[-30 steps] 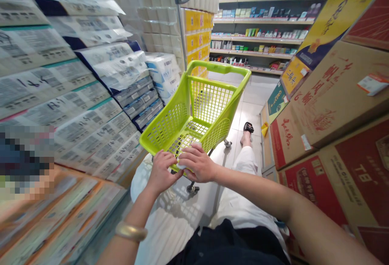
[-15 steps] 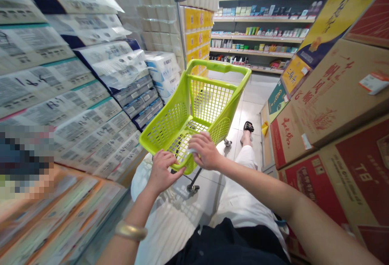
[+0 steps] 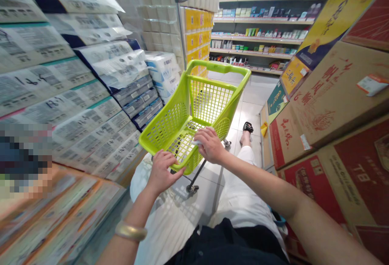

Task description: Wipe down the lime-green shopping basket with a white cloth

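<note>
A lime-green plastic shopping cart [image 3: 209, 99] with mesh walls stands in front of me on small castors. My left hand [image 3: 162, 172] grips its near rim, fingers curled over the edge, with a gold bangle [image 3: 127, 231] on that wrist. My right hand [image 3: 209, 145] sits further forward over the right rim, pinching a small white item [image 3: 197, 142], perhaps a tissue. The basket holds nothing that I can see.
Stacked packs of toilet paper [image 3: 60, 82] wall the left side and cardboard cartons [image 3: 328, 103] wall the right. Store shelves of small boxed goods [image 3: 258, 26] stand ahead, beyond a tiled aisle floor [image 3: 240, 111]. My black sandal [image 3: 248, 127] shows past the cart.
My right hand has slid forward and to the right along the cart, away from my left hand, taking the white item with it. My left hand and the cart stay nearly still.
</note>
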